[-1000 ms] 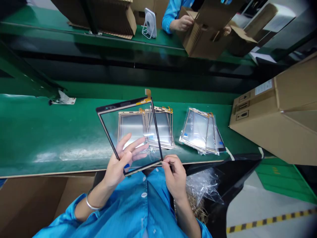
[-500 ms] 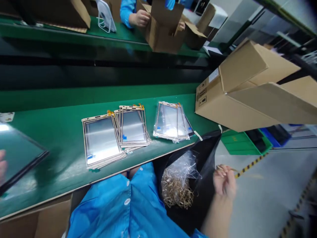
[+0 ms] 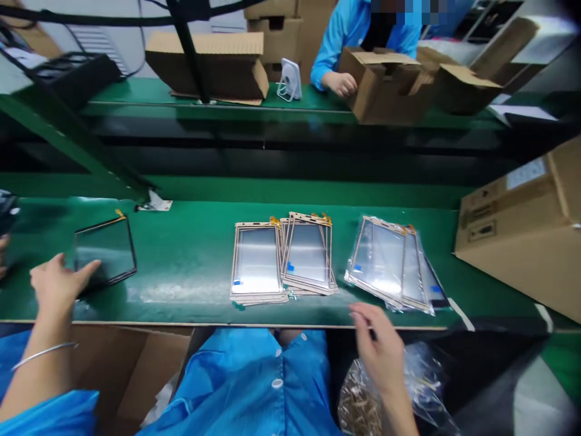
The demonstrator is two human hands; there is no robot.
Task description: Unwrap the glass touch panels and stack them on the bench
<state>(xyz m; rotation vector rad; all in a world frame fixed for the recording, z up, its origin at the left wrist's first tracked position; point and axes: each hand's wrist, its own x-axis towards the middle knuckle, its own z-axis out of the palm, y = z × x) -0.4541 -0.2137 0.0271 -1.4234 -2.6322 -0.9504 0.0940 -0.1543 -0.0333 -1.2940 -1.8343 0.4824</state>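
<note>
My left hand is at the left with thumb and fingers apart. Its thumb overlaps the lower left of a black-framed glass panel with a small orange tab, low over or on the green bench; I cannot tell if it lies flat. My right hand hovers at the bench's front edge, fingers loosely curved and apart, with nothing visible in them. Nearest to it are clear-wrapped glass panels, overlapping in a fan. Left of these are two overlapping stacks of light-bordered glass panels, a left stack and a right stack.
A black bag with shredded paper and clear plastic hangs at the front right. A large carton stands right. Across the bench, a co-worker's hand is beside a cardboard box. Another hand shows at the left edge.
My view has swung left. The black-framed panel has gone from raised to low at the bench, and my left hand has opened beside it. My right hand has moved from beyond the bag to the bench edge.
</note>
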